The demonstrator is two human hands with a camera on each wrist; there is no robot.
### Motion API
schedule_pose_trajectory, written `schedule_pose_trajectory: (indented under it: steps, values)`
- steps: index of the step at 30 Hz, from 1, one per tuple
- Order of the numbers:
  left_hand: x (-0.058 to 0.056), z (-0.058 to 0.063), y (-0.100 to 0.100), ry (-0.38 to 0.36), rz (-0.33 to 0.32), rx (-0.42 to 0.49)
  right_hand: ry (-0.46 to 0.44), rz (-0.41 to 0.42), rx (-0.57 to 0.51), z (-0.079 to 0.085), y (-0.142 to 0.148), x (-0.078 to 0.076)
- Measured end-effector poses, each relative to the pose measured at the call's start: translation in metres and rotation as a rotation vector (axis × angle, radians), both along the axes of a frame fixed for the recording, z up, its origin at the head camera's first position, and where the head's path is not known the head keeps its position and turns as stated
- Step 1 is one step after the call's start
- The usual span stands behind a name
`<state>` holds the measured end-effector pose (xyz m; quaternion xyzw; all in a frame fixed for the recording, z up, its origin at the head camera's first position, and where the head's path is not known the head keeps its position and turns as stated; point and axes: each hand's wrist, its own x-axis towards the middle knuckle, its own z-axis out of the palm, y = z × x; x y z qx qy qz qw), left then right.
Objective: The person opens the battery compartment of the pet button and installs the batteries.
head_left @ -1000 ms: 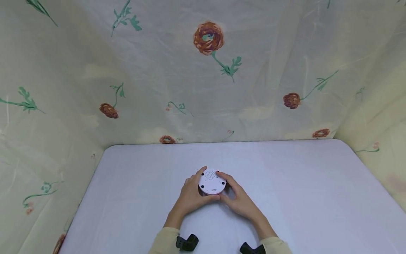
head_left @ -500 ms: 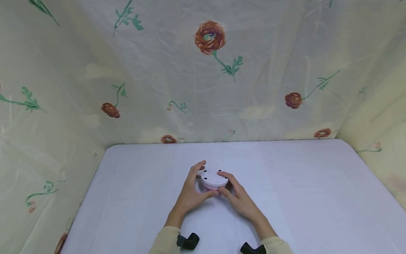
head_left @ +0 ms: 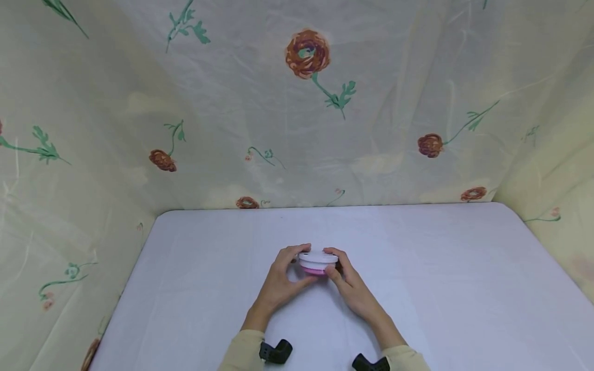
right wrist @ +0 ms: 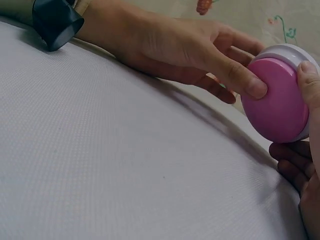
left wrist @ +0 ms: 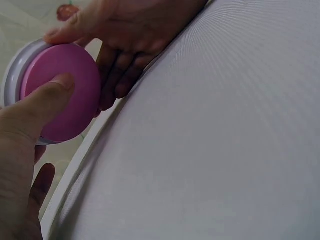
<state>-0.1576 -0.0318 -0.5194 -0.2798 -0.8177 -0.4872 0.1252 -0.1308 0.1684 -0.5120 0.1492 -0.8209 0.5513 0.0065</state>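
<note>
A round sound button with a white base and a pink domed top (head_left: 317,264) is held between both hands above the table. The left hand (head_left: 277,287) grips its left side, and in the left wrist view the left thumb (left wrist: 47,102) lies on the pink dome (left wrist: 82,102). On the other side, the right hand (head_left: 352,288) pinches the edge, its thumb (right wrist: 310,82) at the rim in the right wrist view. The white base faces up and away, the pink dome toward the person. Fingers behind the button are partly hidden.
A white cloth-covered table (head_left: 209,257) spreads beneath the hands. Flower-printed curtains (head_left: 371,144) hang behind it and at both sides. Black wrist mounts (head_left: 276,352) sit on both beige sleeves.
The sound button has tilted: its underside with speaker holes and dark feet faced up earlier, and now its side and pink dome show. Fingers of both hands have shifted around its edge.
</note>
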Motion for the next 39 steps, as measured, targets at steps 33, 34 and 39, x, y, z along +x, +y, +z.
schedule_pose_trajectory:
  steps: [33,34,39]
  values:
    - [0.0013,-0.0002,0.0001,-0.222,0.204,0.089,0.473,-0.049,0.045,-0.0054,0.0032,-0.0072]
    - [0.0012,-0.0004,0.0000,-0.239,0.203,0.090,0.495,-0.043,0.069,-0.0055,0.0027,-0.0075]
    - [0.0010,0.0006,0.0004,-0.307,0.179,0.095,0.522,-0.028,0.153,-0.0041,0.0003,-0.0064]
